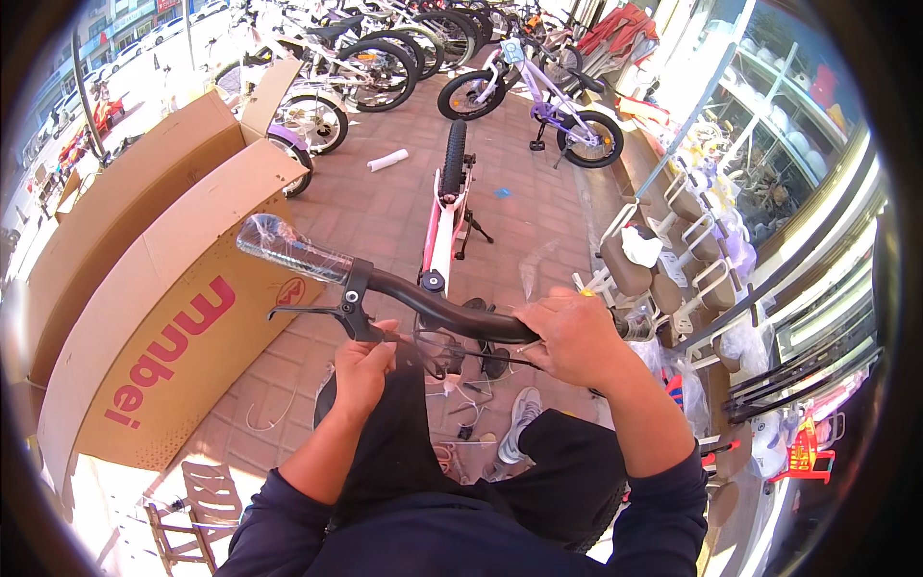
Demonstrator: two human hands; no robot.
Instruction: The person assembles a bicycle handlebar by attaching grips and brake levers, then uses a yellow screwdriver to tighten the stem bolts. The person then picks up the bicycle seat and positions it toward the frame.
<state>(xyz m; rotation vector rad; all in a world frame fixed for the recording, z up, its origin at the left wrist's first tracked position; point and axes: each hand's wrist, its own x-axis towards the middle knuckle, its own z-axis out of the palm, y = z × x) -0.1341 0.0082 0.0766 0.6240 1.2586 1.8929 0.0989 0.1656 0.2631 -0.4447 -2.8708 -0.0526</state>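
Right fingers (541, 315) grip the black handlebar (471, 321); whether left fingers (379, 358) hold the brake lever (357, 313) is unclear.

Black handlebar (442, 311), pink-and-white frame (439, 245)

Large purplish-red lettering (175, 337) runs along the side of the brown cardboard box (216, 389), beside a round emblem (290, 293). Distant shopfront signs (166, 5) are too small to read.

Bright daylight, blown-out patches, fisheye bending, black corners
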